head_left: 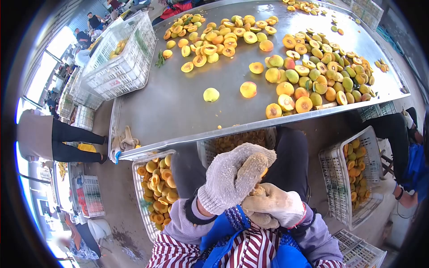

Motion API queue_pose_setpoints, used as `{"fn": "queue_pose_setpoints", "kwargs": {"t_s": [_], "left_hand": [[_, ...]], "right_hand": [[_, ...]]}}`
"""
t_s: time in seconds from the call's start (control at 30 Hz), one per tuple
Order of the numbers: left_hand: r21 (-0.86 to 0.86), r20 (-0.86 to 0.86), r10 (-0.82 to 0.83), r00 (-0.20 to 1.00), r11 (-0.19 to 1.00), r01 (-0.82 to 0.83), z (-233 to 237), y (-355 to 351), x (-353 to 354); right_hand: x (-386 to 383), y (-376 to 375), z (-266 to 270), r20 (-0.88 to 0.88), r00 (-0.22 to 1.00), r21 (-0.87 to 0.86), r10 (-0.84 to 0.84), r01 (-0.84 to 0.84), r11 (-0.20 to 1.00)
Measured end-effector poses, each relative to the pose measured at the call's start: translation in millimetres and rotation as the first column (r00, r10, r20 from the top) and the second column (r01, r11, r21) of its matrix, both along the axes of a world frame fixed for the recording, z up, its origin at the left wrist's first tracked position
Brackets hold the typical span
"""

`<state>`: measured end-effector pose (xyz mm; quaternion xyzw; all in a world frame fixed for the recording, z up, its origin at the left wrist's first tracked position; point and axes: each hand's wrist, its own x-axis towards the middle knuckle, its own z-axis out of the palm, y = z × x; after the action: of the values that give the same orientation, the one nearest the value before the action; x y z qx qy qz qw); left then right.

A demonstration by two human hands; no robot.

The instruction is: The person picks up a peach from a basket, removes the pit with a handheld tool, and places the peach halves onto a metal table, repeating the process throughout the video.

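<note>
Both hands wear knitted work gloves and meet above my lap. My left hand (237, 178) is curled closed; an orange sliver of a peach (264, 172) shows at its fingertips, and the rest is hidden in the glove. My right hand (275, 205) is closed just below and touches the left. A rough brown bit shows at its thumb, but what it holds is hidden. In front stands a metal table (165, 107) with a large heap of halved peaches (321, 71) at right, a second pile (219, 38) further back and a lone peach (211, 94).
Peach halves fill a crate (136, 178) by my left leg and a crate (328, 178) at right. Another crate (205, 149) sits under the table edge. A white crate (114, 76) rests at the table's left corner, near gloves (127, 139). People stand left and sit right.
</note>
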<state>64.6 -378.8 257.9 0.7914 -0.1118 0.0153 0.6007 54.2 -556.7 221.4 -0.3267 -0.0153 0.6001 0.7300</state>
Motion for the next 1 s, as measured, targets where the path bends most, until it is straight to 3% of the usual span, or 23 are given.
{"fn": "queue_pose_setpoints", "kwargs": {"t_s": [0.1, 0.13, 0.2, 0.23, 0.27, 0.33, 0.4, 0.43, 0.47, 0.5, 0.53, 0.6, 0.67, 0.73, 0.83, 0.9, 0.93, 1.0], "left_hand": [[-0.107, 0.068, -0.213, 0.975, 0.970, 0.219, -4.0, 2.2, 6.1], [-0.109, 0.065, -0.214, 0.975, 0.969, 0.220, -8.8, 2.3, 6.2], [-0.295, 0.256, -0.262, 0.931, 0.895, 0.333, -18.0, 2.8, 7.8], [-0.483, 0.103, -0.263, 0.959, 0.830, 0.279, -15.6, -1.9, -1.0], [-0.483, 0.104, -0.260, 0.960, 0.830, 0.278, -13.1, -5.8, -6.1], [-0.673, -0.127, -0.227, 0.965, 0.735, 0.084, -10.8, -12.7, -10.0], [-0.729, -0.192, -0.276, 0.942, 0.683, 0.051, -13.9, -17.4, -6.4], [-0.812, -0.354, -0.313, 0.881, 0.571, -0.123, -12.9, -18.9, -3.9], [-0.837, -0.492, -0.374, 0.786, 0.451, -0.309, -12.1, -20.7, -1.0], [-0.735, -0.548, -0.240, 0.801, 0.594, -0.325, -18.3, -22.5, 2.7], [-0.704, -0.568, -0.220, 0.793, 0.630, -0.330, -16.3, -19.6, 3.5], [-0.652, -0.506, -0.083, 0.859, 0.689, -0.318, -23.8, -13.4, 1.3], [-0.658, -0.503, -0.050, 0.863, 0.669, -0.345, -26.5, 5.3, 3.2], [-0.657, -0.441, -0.004, 0.898, 0.684, -0.319, -40.4, 28.1, -0.3], [-0.750, -0.407, -0.072, 0.911, 0.595, -0.288, -49.0, 48.0, -6.2], [-0.829, -0.333, -0.134, 0.933, 0.513, -0.222, -53.8, 47.4, -9.4], [-0.830, -0.332, -0.136, 0.933, 0.511, -0.221, -49.7, 42.4, -10.8], [-0.740, -0.365, 0.023, 0.931, 0.599, -0.305, -34.9, 30.9, -14.0]], "right_hand": [[-11.7, -1.1, -11.5, -0.168, 0.986, 0.180, 0.007, 0.023, 0.983], [-16.0, -1.5, -15.0, -0.249, 0.968, 0.262, 0.011, 0.057, 0.963], [-15.4, -1.0, -12.2, -0.240, 0.971, 0.225, 0.012, 0.043, 0.973], [-12.9, -0.1, -4.3, -0.222, 0.975, 0.240, -0.030, 0.084, 0.967], [-11.5, 0.7, 0.9, -0.204, 0.976, 0.254, -0.072, 0.124, 0.959], [-9.9, -4.3, 1.0, -0.237, 0.971, 0.238, -0.033, 0.091, 0.967], [-9.5, -4.1, -2.2, -0.276, 0.961, 0.223, 0.006, 0.058, 0.973], [-4.9, -0.1, -8.6, -0.072, 0.972, 0.217, 0.225, -0.205, 0.954], [0.9, 5.1, -14.5, 0.126, 0.892, 0.158, 0.434, -0.450, 0.879], [8.4, 14.2, -7.5, 0.299, 0.728, 0.054, 0.616, -0.658, 0.751], [9.0, 14.7, 13.4, 0.463, 0.746, 0.069, 0.479, -0.569, 0.819], [8.1, 12.7, 18.3, 0.487, 0.774, -0.088, 0.404, -0.417, 0.905], [11.3, 6.7, 19.7, 0.237, 0.865, -0.304, 0.442, -0.366, 0.880], [12.3, 8.2, 16.7, 0.234, 0.889, -0.345, 0.394, -0.303, 0.888], [11.0, 17.4, 14.6, 0.281, 0.865, -0.381, 0.415, -0.296, 0.876], [1.2, 26.5, 14.7, 0.400, 0.898, -0.414, 0.182, 0.000, 0.910], [-0.2, 28.6, 14.5, 0.400, 0.898, -0.416, 0.182, 0.001, 0.909], [-2.2, 31.8, 10.7, 0.688, 0.678, -0.496, 0.259, 0.178, 0.850]]}}
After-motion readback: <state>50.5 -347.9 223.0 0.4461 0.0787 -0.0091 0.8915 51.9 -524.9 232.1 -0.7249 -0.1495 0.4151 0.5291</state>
